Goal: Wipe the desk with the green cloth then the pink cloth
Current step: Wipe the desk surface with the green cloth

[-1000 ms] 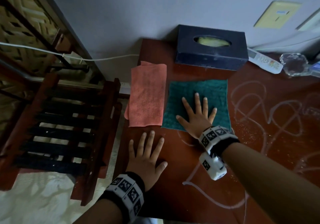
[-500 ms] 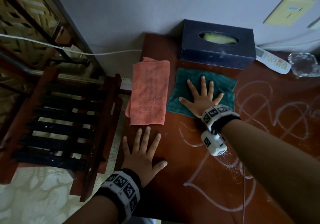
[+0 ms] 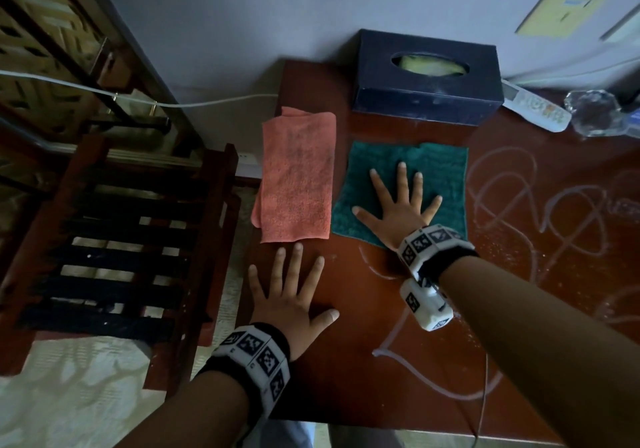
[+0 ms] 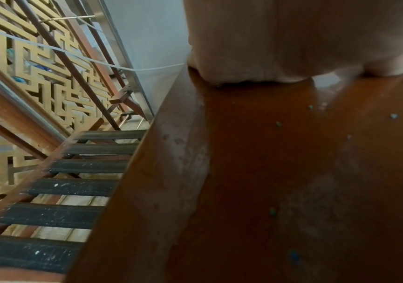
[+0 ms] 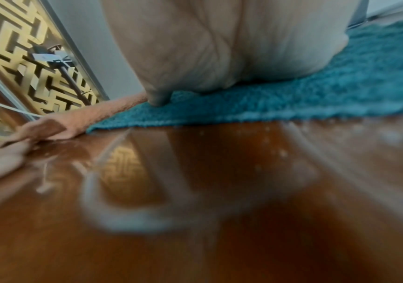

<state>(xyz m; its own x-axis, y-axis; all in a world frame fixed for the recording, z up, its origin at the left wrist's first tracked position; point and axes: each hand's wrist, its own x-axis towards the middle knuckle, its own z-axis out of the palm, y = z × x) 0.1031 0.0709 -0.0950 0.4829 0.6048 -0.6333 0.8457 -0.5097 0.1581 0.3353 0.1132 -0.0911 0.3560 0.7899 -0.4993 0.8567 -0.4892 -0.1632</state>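
The green cloth (image 3: 408, 173) lay flat on the desk (image 3: 363, 361), near its far left corner, with the right hand (image 3: 398, 210) pressed palm-down on its near half, all 5 fingers straight and spread apart, gripping nothing. In the right wrist view, the heel of that hand (image 5: 219, 47) sat on the cloth's (image 5: 292, 99) pile just behind its near edge.

Just left of it, close but not overlapping in the head view, the pink cloth (image 3: 298, 177) lay as a long folded strip along the desk's left edge, 1 near corner hanging slightly over the side.

The left hand (image 3: 287, 295) rested flat on bare wood just in front of the pink cloth, fingers straight and fanned, thumb out to the right, holding nothing. The left wrist view showed its palm (image 4: 292, 38) down on the desk (image 4: 292, 172) beside the left edge.

White scribbles (image 3: 540, 205) looped across the desk to the right of the green cloth and curved toward the near edge, with pale specks scattered around them.

Behind the green cloth, a dark tissue box (image 3: 429, 80) stood against the wall. A white remote (image 3: 533, 108) and a clear glass piece (image 3: 595, 111) lay to its right. A slatted wooden rack (image 3: 117, 250) stood off the desk's left side.
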